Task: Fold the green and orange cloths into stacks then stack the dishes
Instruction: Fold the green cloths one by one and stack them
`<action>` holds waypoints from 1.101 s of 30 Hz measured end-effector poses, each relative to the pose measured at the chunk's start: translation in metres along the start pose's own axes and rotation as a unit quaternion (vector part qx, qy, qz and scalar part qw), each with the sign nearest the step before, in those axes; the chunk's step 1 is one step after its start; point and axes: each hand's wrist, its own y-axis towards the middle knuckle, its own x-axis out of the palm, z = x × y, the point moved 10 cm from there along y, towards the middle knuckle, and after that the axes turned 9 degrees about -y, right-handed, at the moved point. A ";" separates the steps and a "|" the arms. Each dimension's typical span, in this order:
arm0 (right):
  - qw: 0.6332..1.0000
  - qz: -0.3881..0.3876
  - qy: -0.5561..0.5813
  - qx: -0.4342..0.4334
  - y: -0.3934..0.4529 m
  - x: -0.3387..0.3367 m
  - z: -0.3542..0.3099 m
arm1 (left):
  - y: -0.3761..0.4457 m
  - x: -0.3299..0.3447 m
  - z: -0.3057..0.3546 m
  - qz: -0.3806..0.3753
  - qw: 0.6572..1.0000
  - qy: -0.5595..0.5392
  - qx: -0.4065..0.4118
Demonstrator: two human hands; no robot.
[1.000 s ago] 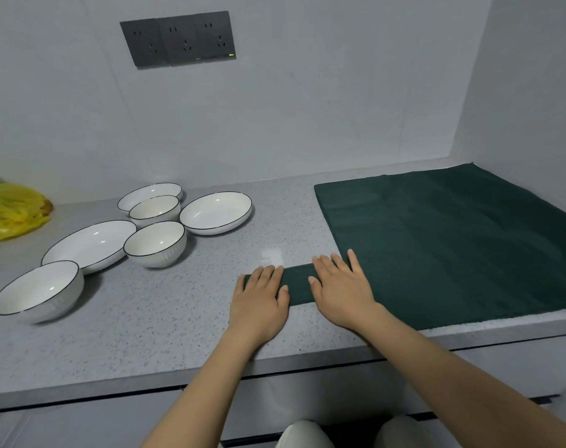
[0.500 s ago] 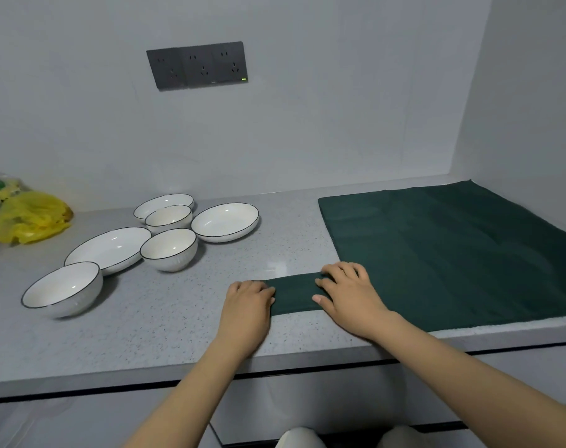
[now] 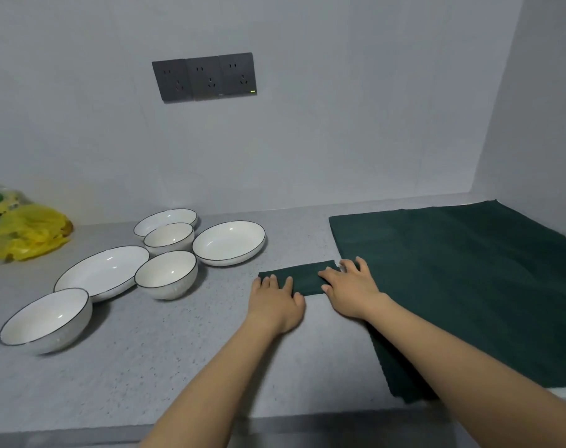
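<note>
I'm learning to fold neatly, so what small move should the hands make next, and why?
Probably lift the folded green cloth and set it aside. It already lies as a small compact strip under the left hand and right hand, beside the big spread green cloth, which is not folded yet.

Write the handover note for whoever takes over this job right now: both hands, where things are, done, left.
Left hand: fingers flat on the left end of the folded green cloth, pressing it to the counter.
Right hand: fingers bent over the cloth's right end; grip unclear.
Large green cloth: spread flat at the right.
Dishes: three bowls and three plates, loose on the left, unstacked.
Done: one green cloth folded small.
Left: fold the large green cloth, then stack the dishes. No orange cloth is in view.
</note>
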 end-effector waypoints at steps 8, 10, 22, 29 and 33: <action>1.000 -0.012 -0.004 0.028 0.084 0.005 0.031 | 0.104 -0.018 -0.006 -0.037 0.997 0.060 0.010; 1.000 -0.004 -0.009 0.020 0.111 0.007 0.038 | 0.134 -0.022 -0.010 -0.031 0.992 0.120 0.022; 0.998 0.011 0.063 0.011 0.239 0.012 0.077 | 0.266 -0.045 -0.021 0.042 0.987 0.146 0.052; 0.991 0.013 0.128 0.034 0.289 0.030 0.090 | 0.324 -0.036 -0.031 -0.007 0.996 -0.078 -0.035; 0.989 0.008 0.143 0.042 0.300 0.036 0.093 | 0.331 -0.028 -0.030 0.029 0.991 -0.126 -0.045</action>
